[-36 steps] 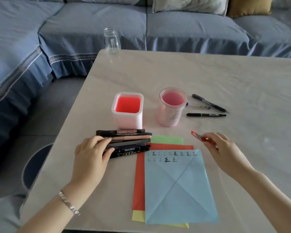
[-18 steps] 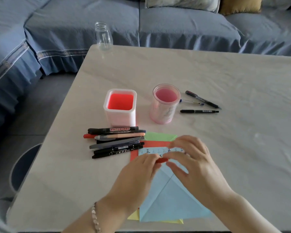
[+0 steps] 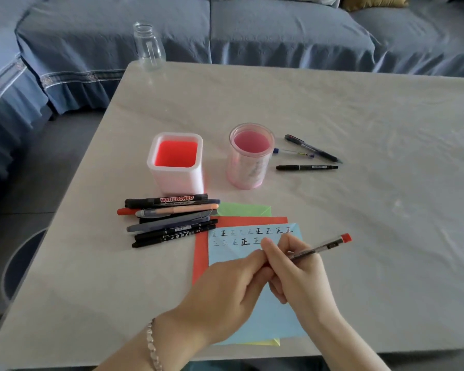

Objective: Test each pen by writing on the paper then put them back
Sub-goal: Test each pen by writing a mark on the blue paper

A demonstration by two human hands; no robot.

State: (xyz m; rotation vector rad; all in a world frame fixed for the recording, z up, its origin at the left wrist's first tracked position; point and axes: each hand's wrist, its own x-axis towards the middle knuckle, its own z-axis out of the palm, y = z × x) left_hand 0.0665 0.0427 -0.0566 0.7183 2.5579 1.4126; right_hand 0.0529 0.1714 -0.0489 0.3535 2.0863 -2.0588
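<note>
A smooth, softly sheened finish is seen on the pale stone-look table top (image 3: 359,129), and matt, finely textured cloth on the blue quilted sofa cover (image 3: 279,30) at twelve o'clock. The small clear glass bottle (image 3: 148,46) at eleven o'clock is glossy; frosted translucent plastic forms the square white pen holder (image 3: 176,180) and round pink cup (image 3: 245,172). The creased light-blue paper sheet (image 3: 236,250) is matt, the clear plastic pen with a red end cap (image 3: 324,246) glossy, the silver metal bracelet (image 3: 152,346) shiny.

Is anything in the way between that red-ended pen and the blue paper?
Only the left hand, which grips the front end of the pen over the blue paper. The tip is hidden, so a cap cannot be ruled out.
</note>
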